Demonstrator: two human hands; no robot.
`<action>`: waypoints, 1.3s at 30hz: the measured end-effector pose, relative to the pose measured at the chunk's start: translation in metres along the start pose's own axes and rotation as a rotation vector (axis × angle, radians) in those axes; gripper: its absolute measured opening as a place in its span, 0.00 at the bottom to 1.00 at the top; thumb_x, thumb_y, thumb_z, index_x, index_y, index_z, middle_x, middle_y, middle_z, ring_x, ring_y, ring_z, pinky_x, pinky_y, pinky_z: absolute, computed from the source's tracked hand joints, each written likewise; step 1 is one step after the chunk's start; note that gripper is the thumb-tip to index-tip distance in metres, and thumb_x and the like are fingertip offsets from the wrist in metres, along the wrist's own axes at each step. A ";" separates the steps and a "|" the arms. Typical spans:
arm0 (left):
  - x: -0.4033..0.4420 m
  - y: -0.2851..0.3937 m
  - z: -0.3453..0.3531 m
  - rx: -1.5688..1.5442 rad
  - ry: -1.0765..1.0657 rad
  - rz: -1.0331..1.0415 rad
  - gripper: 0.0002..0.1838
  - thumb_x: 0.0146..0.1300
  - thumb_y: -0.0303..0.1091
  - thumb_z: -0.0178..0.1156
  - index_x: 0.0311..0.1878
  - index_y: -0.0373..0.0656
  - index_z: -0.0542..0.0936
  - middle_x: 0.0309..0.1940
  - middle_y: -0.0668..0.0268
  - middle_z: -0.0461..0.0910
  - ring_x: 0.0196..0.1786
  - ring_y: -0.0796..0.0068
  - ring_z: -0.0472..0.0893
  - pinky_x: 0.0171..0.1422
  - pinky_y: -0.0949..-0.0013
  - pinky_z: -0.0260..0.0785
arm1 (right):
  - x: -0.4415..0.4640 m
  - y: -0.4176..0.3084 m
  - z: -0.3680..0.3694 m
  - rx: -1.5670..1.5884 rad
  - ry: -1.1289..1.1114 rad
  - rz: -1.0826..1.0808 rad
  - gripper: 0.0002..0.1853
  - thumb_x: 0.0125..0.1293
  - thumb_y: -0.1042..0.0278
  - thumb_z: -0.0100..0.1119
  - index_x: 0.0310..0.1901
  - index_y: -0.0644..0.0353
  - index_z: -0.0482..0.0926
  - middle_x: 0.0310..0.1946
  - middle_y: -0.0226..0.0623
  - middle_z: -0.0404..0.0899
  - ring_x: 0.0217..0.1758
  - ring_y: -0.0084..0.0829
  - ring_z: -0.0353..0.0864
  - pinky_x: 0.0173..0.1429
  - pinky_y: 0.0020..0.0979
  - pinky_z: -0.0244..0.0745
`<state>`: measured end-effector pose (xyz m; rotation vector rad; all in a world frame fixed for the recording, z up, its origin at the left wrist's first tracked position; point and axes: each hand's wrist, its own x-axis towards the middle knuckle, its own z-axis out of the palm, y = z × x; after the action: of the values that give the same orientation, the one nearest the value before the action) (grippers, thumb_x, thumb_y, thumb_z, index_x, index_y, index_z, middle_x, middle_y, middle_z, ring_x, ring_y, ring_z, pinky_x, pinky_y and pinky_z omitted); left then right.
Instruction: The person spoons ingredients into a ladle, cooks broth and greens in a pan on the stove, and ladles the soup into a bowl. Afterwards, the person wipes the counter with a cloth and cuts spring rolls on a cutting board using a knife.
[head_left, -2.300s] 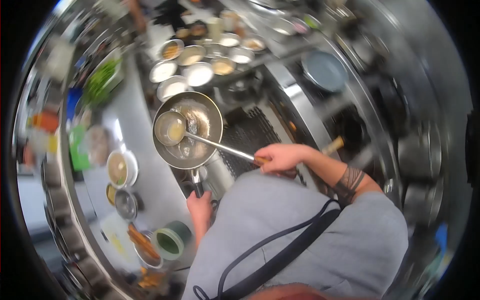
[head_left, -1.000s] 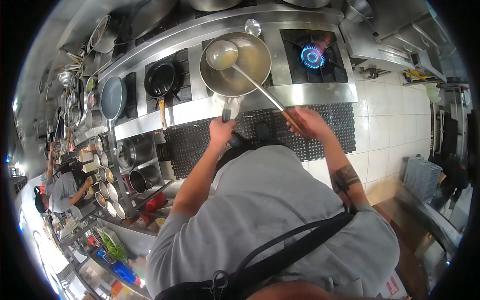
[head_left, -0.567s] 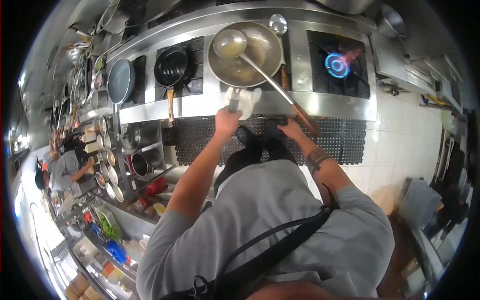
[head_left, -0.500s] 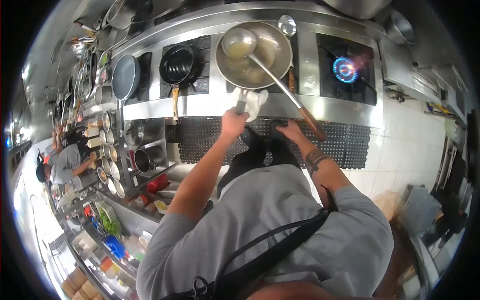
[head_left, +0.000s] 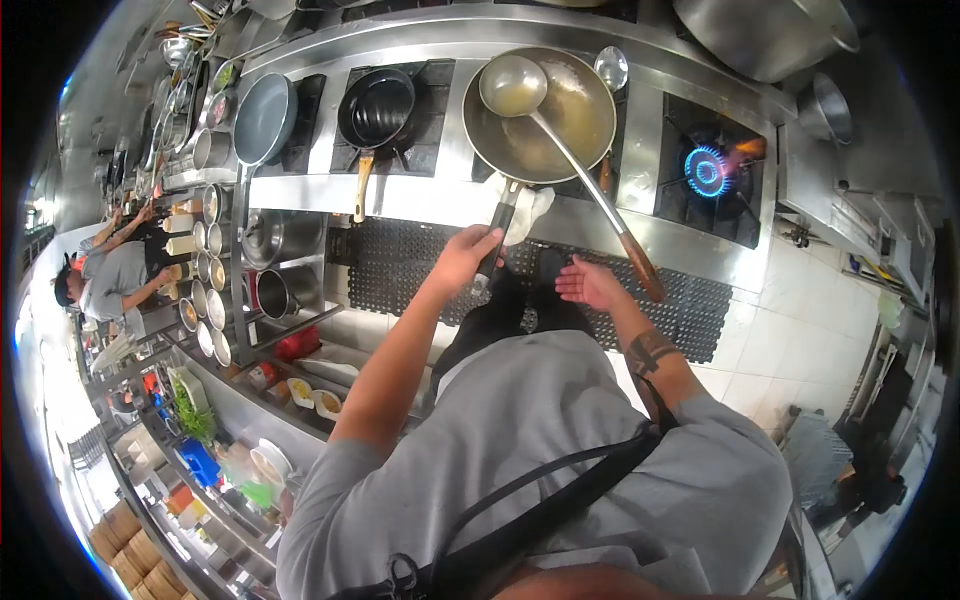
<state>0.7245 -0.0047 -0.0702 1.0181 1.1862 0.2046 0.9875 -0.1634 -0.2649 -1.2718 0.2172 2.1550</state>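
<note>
Plainly, the left hand (head_left: 466, 258) is closed around the handle (head_left: 504, 212) of the pan (head_left: 488, 140), its thumb laid along the near side and fingertips showing beyond. The pan lies directly forward of this grip, over the stove; whether its base rests on the grate or hangs just above cannot be told. Gripping the dark section presumably keeps the fingers away from heated metal.

To the right of the grip, and apart from it, the right hand (head_left: 590, 285) is spread, palm partly showing, and holds nothing. Just beside it runs the wooden end of the ladle (head_left: 580, 175). The ladle lies across the pan's rim, its cup inside with a little yellowish liquid and its shaft slanting out toward the right hand. That slant probably serves to leave the wood overhanging the stove edge, away from the hot interior and within easy reach.

Immediately beyond the left fingers, at the stove edge, a white cloth (head_left: 533, 208) lies below the handle, perhaps kept there against hot metal. Farther forward and to the right, a spoon (head_left: 611, 67) stands beside the pan's rim. Well to the right of the grip, a lit burner (head_left: 706, 171) shows a blue ring of flame. To the left are a black pan (head_left: 377, 108) and a grey pan (head_left: 265, 118), their handles pointing toward the stove's front, presumably for ready grasping.
</note>
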 end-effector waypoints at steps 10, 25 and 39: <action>0.033 -0.062 -0.023 -0.440 -0.038 -0.040 0.32 0.78 0.62 0.50 0.53 0.36 0.79 0.39 0.61 0.82 0.40 0.69 0.81 0.45 0.63 0.76 | -0.016 -0.002 -0.029 -0.465 0.624 -0.236 0.35 0.69 0.53 0.69 0.69 0.64 0.69 0.57 0.45 0.79 0.51 0.35 0.83 0.51 0.42 0.83; -0.094 -0.231 -0.094 0.858 0.065 -0.389 0.26 0.73 0.54 0.56 0.39 0.37 0.84 0.30 0.56 0.86 0.35 0.63 0.87 0.46 0.58 0.79 | 0.098 0.023 -0.078 -0.360 0.693 -0.500 0.13 0.73 0.68 0.58 0.56 0.57 0.79 0.52 0.40 0.83 0.56 0.37 0.84 0.56 0.44 0.78; -0.055 -0.181 -0.067 0.869 0.086 -0.045 0.18 0.73 0.46 0.61 0.45 0.37 0.83 0.34 0.58 0.86 0.36 0.68 0.86 0.45 0.59 0.78 | 0.058 0.026 -0.058 0.295 0.297 -0.303 0.23 0.78 0.54 0.58 0.65 0.59 0.71 0.61 0.43 0.78 0.62 0.42 0.82 0.62 0.49 0.81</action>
<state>0.5804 -0.1039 -0.1683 1.7407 1.4032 -0.3436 0.9945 -0.1847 -0.3480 -1.3475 0.4187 1.6095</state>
